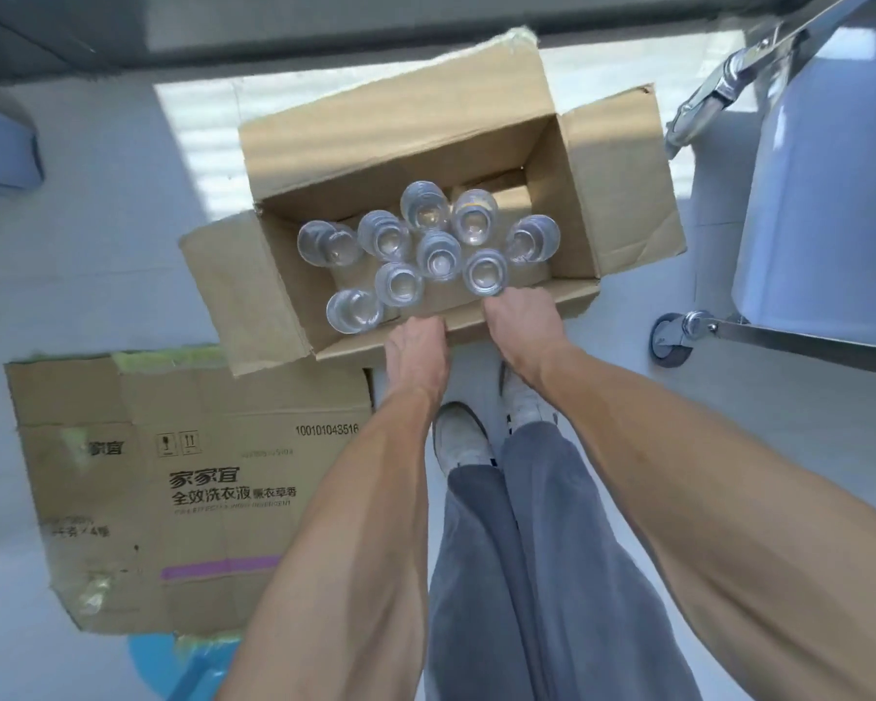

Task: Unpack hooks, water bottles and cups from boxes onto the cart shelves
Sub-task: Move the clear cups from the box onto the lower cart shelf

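cardboard, plain brown: the open box (416,144) sits on the pale floor (97,245) with its four flaps folded out, and the clear water bottles (438,253) stand upright inside, crowded toward the near wall, seen bottoms or tops up, i cannot tell which. both my hands are on that near wall. my left hand (418,354) curls its fingers over the edge, gripping the cardboard. my right hand (519,321) hooks over the same edge further right, fingers hidden inside the box just beside the nearest bottle. a second box (173,488), flattened looking and printed with black characters and a purple stripe, lies on the floor at my left, its far edge tucked under the open box's near left corner. something blue (173,665) pokes out beneath it. the cart (805,194) stands to the right, well apart from the box, its caster wheel (671,341) on the floor. my white shoes (461,437) are right below my hands.
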`<move>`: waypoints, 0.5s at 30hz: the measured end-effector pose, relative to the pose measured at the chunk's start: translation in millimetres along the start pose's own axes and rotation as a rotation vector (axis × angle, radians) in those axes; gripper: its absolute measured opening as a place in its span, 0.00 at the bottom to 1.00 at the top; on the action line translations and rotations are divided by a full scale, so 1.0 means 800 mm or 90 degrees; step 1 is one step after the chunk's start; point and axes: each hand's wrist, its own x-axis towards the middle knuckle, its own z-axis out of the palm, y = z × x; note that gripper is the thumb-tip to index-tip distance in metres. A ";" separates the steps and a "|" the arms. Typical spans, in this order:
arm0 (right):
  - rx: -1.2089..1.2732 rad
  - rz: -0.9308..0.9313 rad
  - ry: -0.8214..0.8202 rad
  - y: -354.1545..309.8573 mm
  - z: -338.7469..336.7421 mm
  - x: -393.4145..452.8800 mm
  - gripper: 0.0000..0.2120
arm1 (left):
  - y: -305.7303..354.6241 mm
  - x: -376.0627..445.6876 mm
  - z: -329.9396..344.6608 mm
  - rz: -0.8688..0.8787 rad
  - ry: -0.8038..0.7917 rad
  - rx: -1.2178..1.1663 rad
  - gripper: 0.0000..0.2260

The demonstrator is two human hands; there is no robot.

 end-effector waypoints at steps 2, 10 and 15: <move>0.018 0.012 0.009 -0.006 0.018 -0.015 0.12 | 0.000 -0.009 0.002 0.035 -0.010 0.035 0.11; 0.049 0.027 -0.003 -0.018 0.072 -0.080 0.13 | 0.007 -0.054 0.037 0.116 0.002 0.120 0.11; 0.060 0.017 0.024 -0.021 0.094 -0.114 0.13 | 0.015 -0.080 0.050 0.138 0.018 0.165 0.09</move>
